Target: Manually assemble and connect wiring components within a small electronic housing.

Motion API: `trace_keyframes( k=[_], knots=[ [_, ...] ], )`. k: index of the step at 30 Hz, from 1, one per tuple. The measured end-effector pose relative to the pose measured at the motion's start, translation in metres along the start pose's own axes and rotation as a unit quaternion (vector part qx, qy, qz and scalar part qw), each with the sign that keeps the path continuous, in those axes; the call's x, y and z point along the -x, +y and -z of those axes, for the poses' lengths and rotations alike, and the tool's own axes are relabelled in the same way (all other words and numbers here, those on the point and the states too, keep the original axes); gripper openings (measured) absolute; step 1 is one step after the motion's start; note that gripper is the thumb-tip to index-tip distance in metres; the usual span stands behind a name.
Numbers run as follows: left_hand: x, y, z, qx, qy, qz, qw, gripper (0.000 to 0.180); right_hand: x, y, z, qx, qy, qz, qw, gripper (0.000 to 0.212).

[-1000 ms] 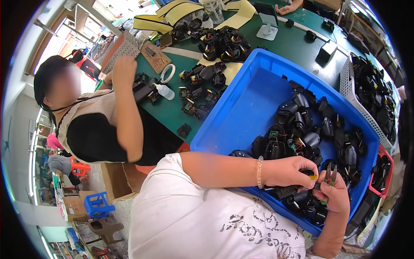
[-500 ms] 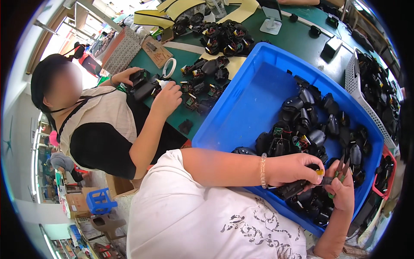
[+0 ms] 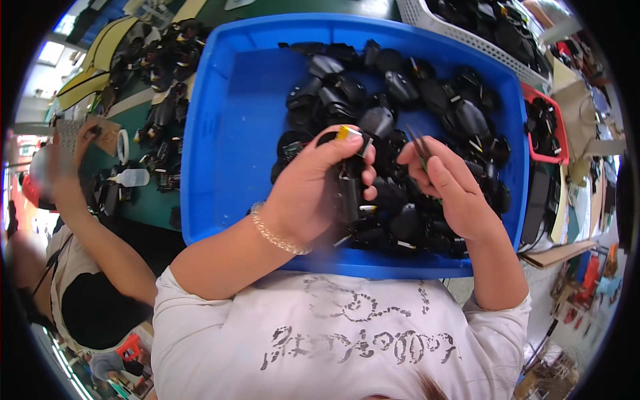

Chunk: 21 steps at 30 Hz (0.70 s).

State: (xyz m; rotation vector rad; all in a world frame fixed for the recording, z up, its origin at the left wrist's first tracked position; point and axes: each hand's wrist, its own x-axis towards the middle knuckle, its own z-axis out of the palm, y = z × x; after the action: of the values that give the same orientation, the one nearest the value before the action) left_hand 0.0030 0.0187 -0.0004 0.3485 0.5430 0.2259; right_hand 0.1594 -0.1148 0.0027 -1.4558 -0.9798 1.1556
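Observation:
My left hand (image 3: 313, 187) is wrapped round a black mouse-shaped casing (image 3: 348, 193). A small silver-and-yellow block (image 3: 349, 133), which looks like a battery, shows at the casing's top beside my thumb. To the right, my right hand (image 3: 450, 183) holds a two-pointed hand tool (image 3: 419, 143) with dark tips and a bit of green at the grip; its tips point up and away, apart from the casing. Both hands are over the blue bin (image 3: 233, 147), where many similar black casings (image 3: 400, 87) are heaped in its middle and right.
A red basket (image 3: 557, 133) and a grey crate (image 3: 460, 37) with more black parts stand at the right and far right. On the green table at left are a white bottle (image 3: 132, 177), a tape roll (image 3: 123, 147) and piled parts. A co-worker's arm (image 3: 100, 233) is close by at left.
The view has swung to the right, so the bin now sits in the middle. My hands have moved apart, and the tool is away from the held casing. The co-worker's bottle now lies on the table.

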Motion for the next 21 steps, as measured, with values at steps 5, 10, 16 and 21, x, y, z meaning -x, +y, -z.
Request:
trace_keyframes(
  k=[5, 10, 16, 21],
  knots=[
    [0.0, -0.002, 0.003, 0.015, -0.004, 0.001, 1.0, 0.009, 0.001, -0.001, 0.001, 0.085, -0.029, 0.03, 0.996, 0.033],
    [0.002, -0.004, 0.001, -0.011, -0.02, -0.024, 0.999, 0.014, -0.003, 0.008, -0.005, 0.11, 0.0, 0.075, 0.991, 0.028],
    [0.005, -0.006, 0.001, -0.019, -0.028, -0.049, 0.998, 0.021, -0.002, 0.007, -0.006, 0.104, -0.014, 0.049, 0.993, 0.031],
    [0.005, -0.006, -0.001, -0.057, -0.027, -0.051, 0.997, 0.024, 0.001, -0.003, -0.006, 0.115, -0.034, 0.027, 0.992, 0.032]
  ],
)
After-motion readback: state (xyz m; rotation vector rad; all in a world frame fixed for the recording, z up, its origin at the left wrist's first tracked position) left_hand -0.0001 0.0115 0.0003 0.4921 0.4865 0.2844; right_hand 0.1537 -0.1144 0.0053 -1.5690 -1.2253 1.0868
